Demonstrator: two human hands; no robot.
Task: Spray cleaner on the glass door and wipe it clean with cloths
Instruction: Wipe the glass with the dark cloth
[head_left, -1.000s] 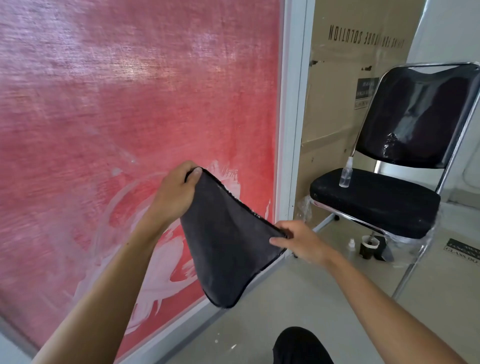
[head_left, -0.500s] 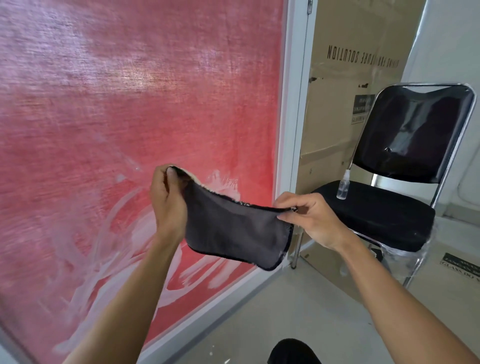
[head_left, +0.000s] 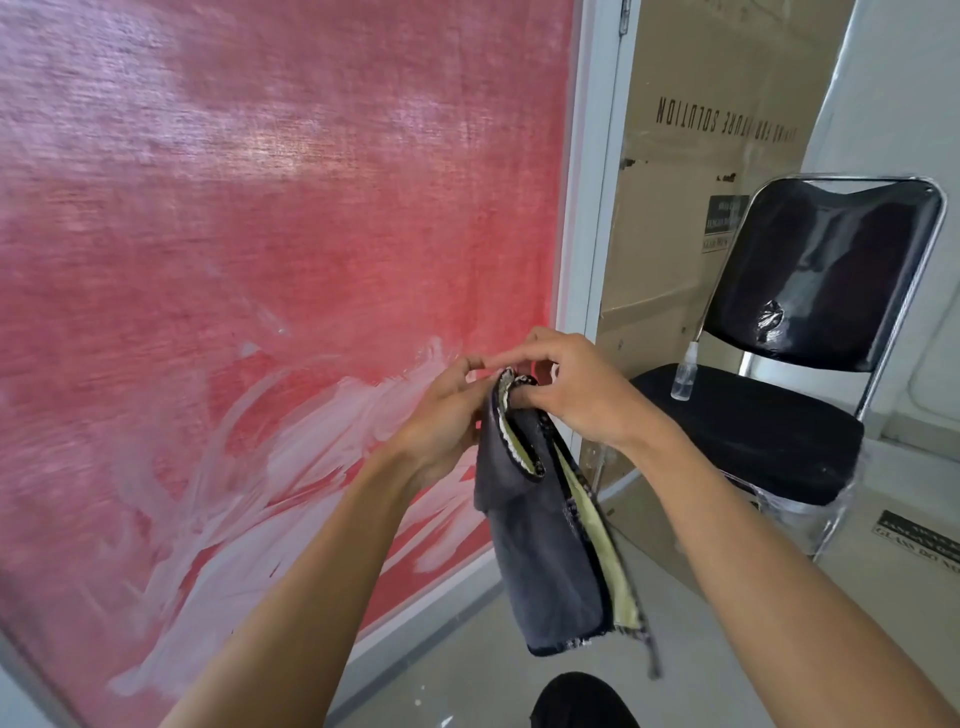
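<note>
A dark grey cloth (head_left: 545, 551) with a pale yellow inner side hangs folded in front of me. My left hand (head_left: 441, 415) and my right hand (head_left: 576, 389) pinch its top corners close together. Behind the hands stands the glass door (head_left: 260, 260), red-backed, with white smears of cleaner (head_left: 291, 467) across its lower part. A small clear spray bottle (head_left: 684, 373) stands upright on the chair seat to the right, apart from both hands.
A black folding chair (head_left: 810, 322) with a chrome frame stands at the right. A tall cardboard box (head_left: 691, 130) leans behind it beside the white door frame (head_left: 589, 208). My dark shoe (head_left: 582, 701) shows at the bottom on the grey floor.
My two hands have come together, bringing the cloth's corners together so it hangs folded in half. The view has shifted slightly upward.
</note>
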